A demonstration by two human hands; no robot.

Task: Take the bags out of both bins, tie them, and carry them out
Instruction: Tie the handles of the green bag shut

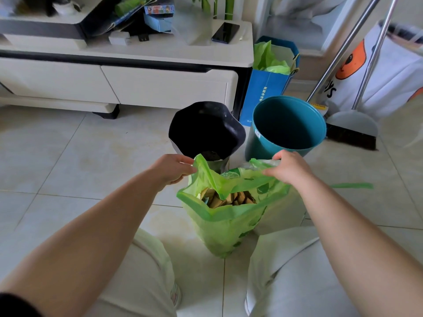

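left hand [172,168] and right hand [288,168] pinch green bag [225,221] rim, teal bin [288,125] behind

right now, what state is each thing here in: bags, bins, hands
green bag, out of the bins, standing on the floor, mouth open, untied, brown scraps inside
teal bin, upright, no bag in it
black bin, upright, dark inside, lining unclear
left hand, fingers pinch the bag's left rim
right hand, fingers grip the bag's right rim
blue paper bag, upright, open, green plastic sticking out
drawer, shut
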